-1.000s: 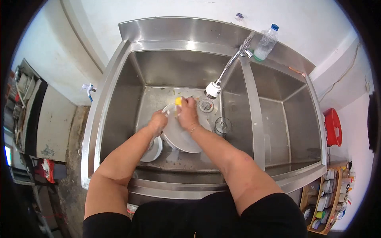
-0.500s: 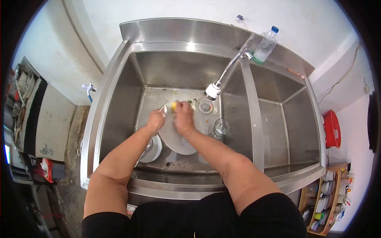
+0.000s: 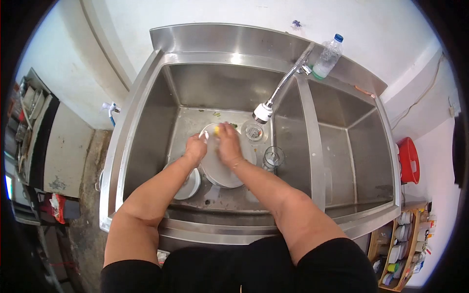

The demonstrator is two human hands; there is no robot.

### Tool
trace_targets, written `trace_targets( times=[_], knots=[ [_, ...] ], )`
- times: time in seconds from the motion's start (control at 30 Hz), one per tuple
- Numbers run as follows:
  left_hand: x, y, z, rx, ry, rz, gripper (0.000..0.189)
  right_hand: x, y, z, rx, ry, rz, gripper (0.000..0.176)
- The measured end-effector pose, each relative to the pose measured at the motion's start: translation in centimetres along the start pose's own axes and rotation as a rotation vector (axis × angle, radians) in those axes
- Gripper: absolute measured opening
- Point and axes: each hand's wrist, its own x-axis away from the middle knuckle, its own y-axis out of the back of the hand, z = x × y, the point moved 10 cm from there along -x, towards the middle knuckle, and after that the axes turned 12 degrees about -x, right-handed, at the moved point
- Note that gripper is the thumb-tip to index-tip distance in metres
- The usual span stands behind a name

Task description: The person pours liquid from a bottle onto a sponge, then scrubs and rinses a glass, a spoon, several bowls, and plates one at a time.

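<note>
A large, pale round plate [image 3: 222,171] is tilted in the left basin of the steel sink. My left hand [image 3: 196,149] is closed on its upper left rim, beside a small white patch I cannot make out clearly. On the plate's face lies my right hand [image 3: 228,146], slightly blurred, its fingers pressed over a yellow sponge [image 3: 217,130] that is mostly hidden. A white dish [image 3: 190,188] sits below my left forearm, partly covered by it. Right of the plate stands a drinking glass [image 3: 272,157].
The flexible tap's white spray head [image 3: 263,113] hangs above the drain [image 3: 254,132]. Green scraps [image 3: 217,115] lie on the basin floor. A plastic bottle [image 3: 328,57] stands on the back ledge. To the right are a red basin [image 3: 409,161] and a wooden dish shelf [image 3: 398,246].
My right hand has shifted slightly on the plate with the sponge, its fingers now straighter. The plate and my left hand have moved a little to the right.
</note>
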Motion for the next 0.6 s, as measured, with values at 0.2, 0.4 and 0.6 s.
trace_targets(
  times=[0.2, 0.4, 0.6],
  knots=[
    [1.1, 2.6, -2.8, -0.027, -0.126, -0.225, 0.032, 7.9, -2.8, -5.2, 0.396, -0.416, 0.448, 0.050],
    [0.2, -0.1, 1.0, 0.037, 0.104, 0.047, 0.034, 1.4, -4.2, 2.1, -0.025, 0.153, 0.134, 0.051],
    [0.0, 2.0, -0.8, 0.072, -0.017, -0.167, 0.032, 4.8, 0.6, -0.3, 0.495, -0.457, 0.420, 0.065]
  ],
)
